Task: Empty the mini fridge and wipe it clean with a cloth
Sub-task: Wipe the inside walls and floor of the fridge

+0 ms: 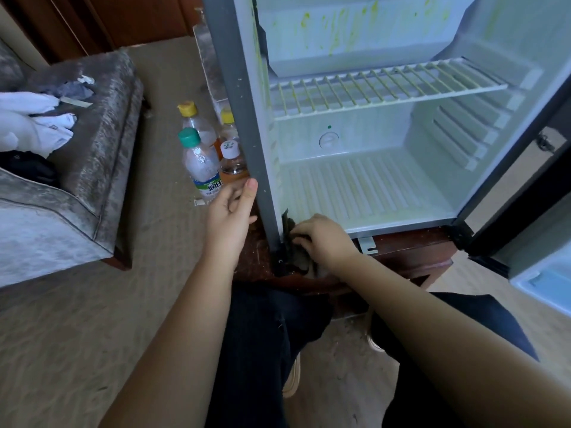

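The mini fridge (238,88) stands open on a low wooden stand, its white inside holding only a wire shelf (386,88). Yellow-green stains streak the freezer flap (355,32) and the left wall. My left hand (230,217) rests against the fridge's grey left side, thumb up along the front edge. My right hand (321,239) grips a dark cloth (289,230) pressed on the lower left front corner of the fridge. Several drink bottles (200,162) stand on the carpet left of the fridge.
A grey velvet armchair (92,168) with white and dark clothes on it stands at the left. The fridge door (543,193) hangs open at the right. My knees in dark trousers are just in front of the wooden stand (411,251).
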Demonstrator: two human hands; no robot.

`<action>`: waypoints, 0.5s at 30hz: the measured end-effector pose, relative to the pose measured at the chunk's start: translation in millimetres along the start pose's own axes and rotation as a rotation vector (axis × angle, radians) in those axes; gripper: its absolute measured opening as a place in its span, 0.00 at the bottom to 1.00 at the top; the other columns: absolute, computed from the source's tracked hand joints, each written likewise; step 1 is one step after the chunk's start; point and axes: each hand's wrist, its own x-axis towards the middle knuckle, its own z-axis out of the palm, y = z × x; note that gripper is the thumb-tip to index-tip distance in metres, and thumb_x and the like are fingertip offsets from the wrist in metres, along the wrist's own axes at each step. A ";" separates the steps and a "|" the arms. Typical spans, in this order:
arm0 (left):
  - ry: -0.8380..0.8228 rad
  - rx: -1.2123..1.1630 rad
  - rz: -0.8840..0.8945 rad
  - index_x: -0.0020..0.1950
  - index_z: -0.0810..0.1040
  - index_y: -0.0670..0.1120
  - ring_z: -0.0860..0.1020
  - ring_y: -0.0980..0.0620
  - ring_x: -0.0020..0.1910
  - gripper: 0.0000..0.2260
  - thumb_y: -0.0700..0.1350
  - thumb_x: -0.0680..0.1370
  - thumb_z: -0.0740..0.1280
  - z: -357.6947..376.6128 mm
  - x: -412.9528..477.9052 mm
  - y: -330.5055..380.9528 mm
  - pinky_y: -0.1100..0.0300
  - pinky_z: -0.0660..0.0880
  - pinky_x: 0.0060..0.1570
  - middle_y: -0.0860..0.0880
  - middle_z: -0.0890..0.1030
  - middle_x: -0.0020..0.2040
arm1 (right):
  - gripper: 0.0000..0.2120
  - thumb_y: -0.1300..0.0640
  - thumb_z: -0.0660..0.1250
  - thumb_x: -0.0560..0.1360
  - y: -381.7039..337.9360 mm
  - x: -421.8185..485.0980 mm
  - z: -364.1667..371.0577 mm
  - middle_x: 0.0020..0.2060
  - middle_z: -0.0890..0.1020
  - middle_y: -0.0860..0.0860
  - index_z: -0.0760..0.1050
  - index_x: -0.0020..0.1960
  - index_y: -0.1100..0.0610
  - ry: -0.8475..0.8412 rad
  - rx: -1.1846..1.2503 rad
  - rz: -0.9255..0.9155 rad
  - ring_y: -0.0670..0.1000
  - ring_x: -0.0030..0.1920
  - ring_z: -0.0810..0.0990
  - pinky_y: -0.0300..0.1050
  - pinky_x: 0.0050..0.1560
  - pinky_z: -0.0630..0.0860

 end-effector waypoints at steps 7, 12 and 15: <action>0.045 0.118 -0.112 0.42 0.76 0.49 0.79 0.54 0.38 0.08 0.46 0.81 0.64 -4.9 -23.8 -6.2 0.59 0.76 0.38 0.52 0.80 0.41 | 0.12 0.51 0.67 0.78 -5.2 -74.8 -47.5 0.63 0.78 0.49 0.81 0.60 0.48 0.356 0.089 0.079 0.52 0.63 0.73 0.45 0.59 0.72; -0.238 0.277 -0.102 0.44 0.78 0.51 0.80 0.55 0.36 0.05 0.45 0.80 0.66 3.7 -52.4 -1.0 0.58 0.77 0.39 0.50 0.82 0.42 | 0.07 0.52 0.66 0.78 -8.9 -95.6 -65.8 0.44 0.83 0.50 0.83 0.49 0.49 0.434 -0.076 0.128 0.56 0.47 0.78 0.46 0.40 0.74; -0.498 0.409 -0.046 0.49 0.79 0.54 0.80 0.57 0.44 0.04 0.49 0.76 0.71 12.3 -67.9 -0.9 0.63 0.77 0.46 0.56 0.82 0.46 | 0.08 0.50 0.64 0.78 -27.6 -98.5 -80.9 0.44 0.83 0.51 0.82 0.49 0.49 0.354 -0.030 0.190 0.55 0.47 0.80 0.46 0.42 0.75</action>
